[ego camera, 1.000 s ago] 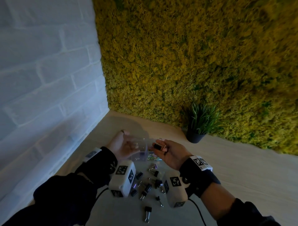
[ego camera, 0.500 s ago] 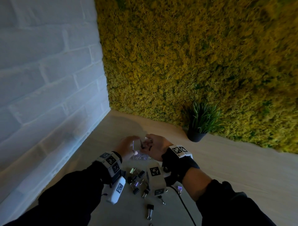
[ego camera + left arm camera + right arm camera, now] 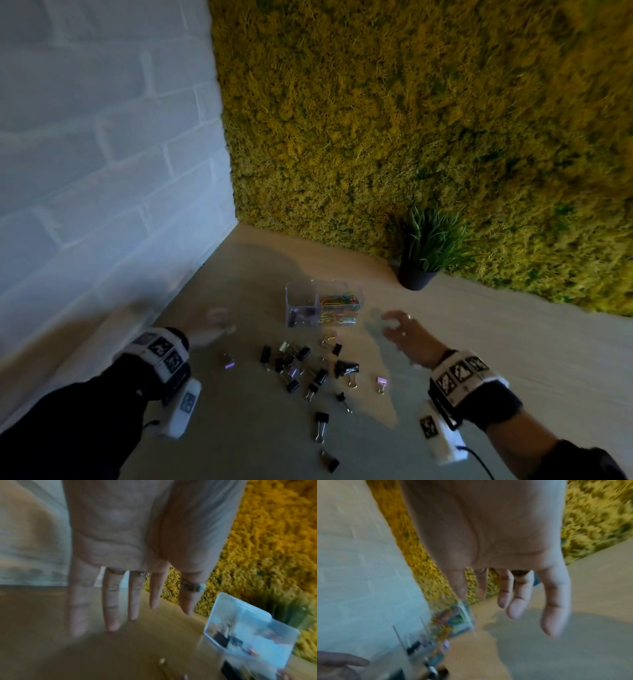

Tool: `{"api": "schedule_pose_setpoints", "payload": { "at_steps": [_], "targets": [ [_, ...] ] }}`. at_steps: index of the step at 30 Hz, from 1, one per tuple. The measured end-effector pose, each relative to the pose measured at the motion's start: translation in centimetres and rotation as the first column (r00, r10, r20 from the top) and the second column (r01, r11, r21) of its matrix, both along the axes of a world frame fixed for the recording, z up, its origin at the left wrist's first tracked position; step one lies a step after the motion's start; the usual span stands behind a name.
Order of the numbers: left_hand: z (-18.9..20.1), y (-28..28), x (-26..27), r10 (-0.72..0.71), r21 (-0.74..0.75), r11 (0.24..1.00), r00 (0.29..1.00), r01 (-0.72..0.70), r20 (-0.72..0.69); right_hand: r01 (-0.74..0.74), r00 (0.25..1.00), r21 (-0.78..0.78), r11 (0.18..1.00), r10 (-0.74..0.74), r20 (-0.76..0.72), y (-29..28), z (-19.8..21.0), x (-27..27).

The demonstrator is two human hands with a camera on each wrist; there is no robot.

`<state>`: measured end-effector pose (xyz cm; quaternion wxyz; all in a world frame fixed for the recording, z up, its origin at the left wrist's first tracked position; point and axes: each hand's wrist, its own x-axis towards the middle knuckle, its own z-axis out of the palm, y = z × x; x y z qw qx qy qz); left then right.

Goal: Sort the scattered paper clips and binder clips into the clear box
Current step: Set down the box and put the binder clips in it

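Both hands had left the clear box [image 3: 322, 303], left hand [image 3: 214, 325] and right hand [image 3: 402, 330] spread, holding nothing; binder clips [image 3: 310, 368] looked light and stiff, best pinched by their bodies.

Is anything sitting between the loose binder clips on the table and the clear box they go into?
Nothing visible does. The binder clips lie scattered just in front of the clear box, whose top is open. The left hand and right hand flank the box, both empty.
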<state>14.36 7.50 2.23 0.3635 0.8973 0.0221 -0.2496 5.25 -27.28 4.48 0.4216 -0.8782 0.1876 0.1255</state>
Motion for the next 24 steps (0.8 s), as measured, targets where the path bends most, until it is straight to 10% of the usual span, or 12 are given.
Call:
{"api": "schedule_pose_setpoints", "payload": {
  "at_steps": [4, 13, 18, 24],
  "targets": [
    [-1.1, -1.2, -3.4, -0.051, 0.114, 0.991, 0.986, 0.07, -0.16, -0.161, 0.957, -0.193, 0.968, 0.105, -0.272, 0.2, -2.9, -2.6],
    [-0.8, -6.8, -6.8, -0.172, -0.139, 0.975, 0.985, 0.171, 0.007, -0.298, 0.953, -0.131, 0.946, 0.287, -0.094, 4.7, -3.1, -3.5],
    [-0.9, -6.6, -7.6, -0.514, 0.167, 0.853, 0.85, 0.494, 0.111, -0.487, 0.873, -0.252, 0.837, 0.47, -0.128, 6.0, -2.7, -5.3],
    [-1.6, -8.3, -7.2, -0.558, 0.283, 0.822, 0.797, 0.494, 0.231, -0.412, 0.907, -0.353, 0.84, 0.413, -0.075, 7.8, -4.4, -4.4]
  ]
}}
